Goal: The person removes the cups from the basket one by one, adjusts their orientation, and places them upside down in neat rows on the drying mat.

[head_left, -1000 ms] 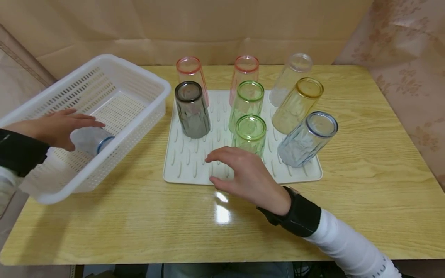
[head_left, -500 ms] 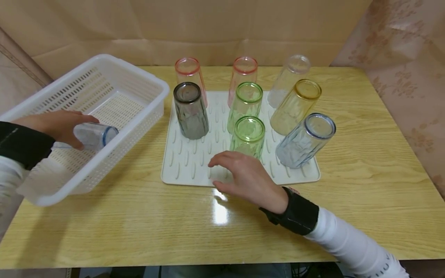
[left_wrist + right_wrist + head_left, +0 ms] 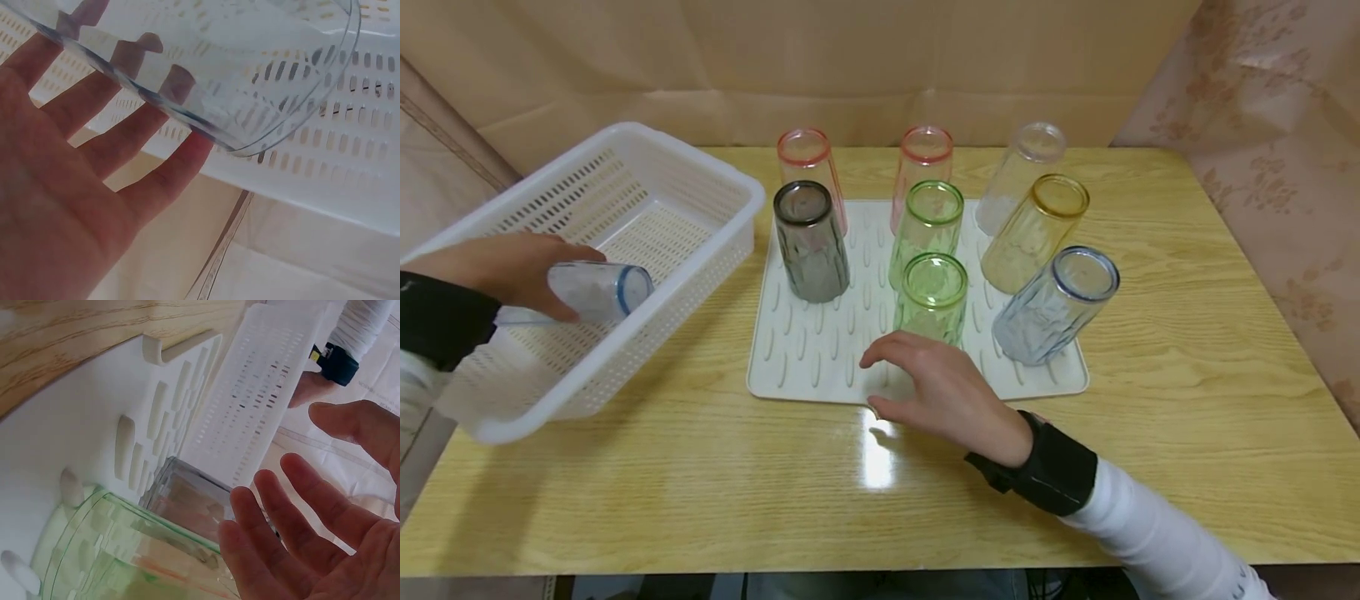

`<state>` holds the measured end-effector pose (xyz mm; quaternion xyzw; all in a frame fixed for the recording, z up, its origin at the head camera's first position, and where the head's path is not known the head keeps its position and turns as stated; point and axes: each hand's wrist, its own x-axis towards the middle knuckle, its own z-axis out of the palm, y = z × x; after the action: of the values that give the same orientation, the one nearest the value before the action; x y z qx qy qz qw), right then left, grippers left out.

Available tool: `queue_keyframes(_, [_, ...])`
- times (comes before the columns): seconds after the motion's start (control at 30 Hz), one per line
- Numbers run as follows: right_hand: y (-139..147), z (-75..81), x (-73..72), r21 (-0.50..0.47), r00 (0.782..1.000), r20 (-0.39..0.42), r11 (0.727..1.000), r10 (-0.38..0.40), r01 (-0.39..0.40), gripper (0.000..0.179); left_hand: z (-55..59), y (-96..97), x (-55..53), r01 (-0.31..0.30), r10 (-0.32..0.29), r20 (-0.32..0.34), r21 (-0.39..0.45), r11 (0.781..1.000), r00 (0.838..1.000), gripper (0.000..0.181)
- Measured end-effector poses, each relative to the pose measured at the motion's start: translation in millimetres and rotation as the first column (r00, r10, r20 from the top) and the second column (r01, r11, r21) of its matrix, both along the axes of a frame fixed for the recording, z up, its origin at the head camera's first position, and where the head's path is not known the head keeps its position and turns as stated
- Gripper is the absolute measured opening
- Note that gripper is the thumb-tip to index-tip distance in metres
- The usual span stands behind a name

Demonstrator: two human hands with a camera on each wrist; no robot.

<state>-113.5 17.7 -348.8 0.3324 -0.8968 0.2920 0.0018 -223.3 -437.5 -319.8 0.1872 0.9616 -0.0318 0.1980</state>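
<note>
My left hand (image 3: 523, 271) reaches into a white perforated basket (image 3: 688, 300) and grips a pale blue-tinted drinking glass (image 3: 597, 292). The glass lies on its side with its base pointing right. In the left wrist view, the fingers (image 3: 156, 181) wrap along its side; the thumb is hidden there. My right hand (image 3: 943, 387) holds nothing, its thumb and fingers spread in a loose curve over the front edge of a white ribbed drying mat (image 3: 805, 367). Nearest to it is an upside-down green glass (image 3: 932, 300), partly behind the hand.
More upside-down glasses stand on the mat: dark grey (image 3: 812, 250), another green (image 3: 927, 233), amber (image 3: 1030, 237) and blue (image 3: 1048, 317), the last two looking tilted. Two red-rimmed glasses (image 3: 811, 162) and a clear glass (image 3: 1018, 179) stand behind. Bare wooden table (image 3: 1187, 350) shows around the mat.
My left hand has gone from hovering over the glass in the basket to gripping it, and has shifted slightly left with it. The right hand has barely moved.
</note>
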Motion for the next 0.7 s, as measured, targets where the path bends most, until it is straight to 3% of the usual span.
queue_keyframes(0.23, [2, -1.1, -0.9, -0.029, 1.000, -0.008, 0.999, -0.017, 0.017, 0.027, 16.4, -2.3, 2.8, 0.009, -0.009, -0.065, -0.001, 1.000, 0.998, 0.086])
queue_keyframes(0.4, [2, -2.4, -1.6, -0.054, 0.999, -0.008, 0.998, -0.031, 0.031, 0.028, 28.3, -0.6, 5.7, 0.047, -0.047, -0.145, -0.006, 0.999, 0.988, 0.086])
queue_keyframes(0.7, [4, -2.1, -4.9, -0.068, 0.997, -0.007, 0.995, -0.072, 0.071, 0.037, 47.6, 17.2, 11.8, 0.070, -0.063, -0.205, 0.027, 0.997, 0.977, 0.086])
